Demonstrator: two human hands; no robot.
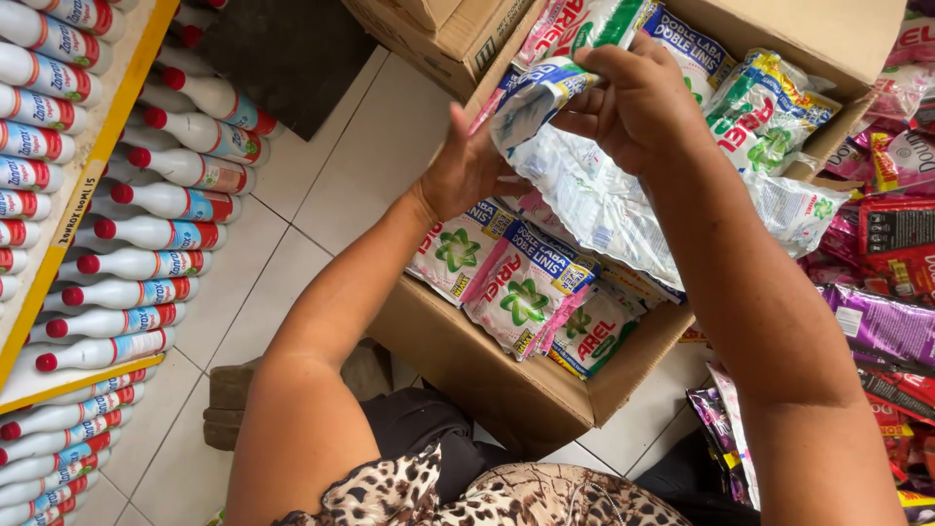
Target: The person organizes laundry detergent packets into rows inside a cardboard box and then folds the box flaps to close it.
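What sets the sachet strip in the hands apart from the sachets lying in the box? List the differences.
The strip of sachets is lifted above the cardboard box by the left hand and right hand; the packed sachets lie untouched inside. The strip shows its pale, mostly white back; the packed sachets show green and pink fronts. The strip hangs crumpled; the packed ones lie flat, overlapping. Both are shiny plastic sachets.

Bright even daylight, soft shadows, sharp focus.

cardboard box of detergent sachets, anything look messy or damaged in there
Nothing looks torn or spilled. The sachets lie jumbled at odd angles in the cardboard box, and both hands, left hand and right hand, hold a strip of sachets above it.
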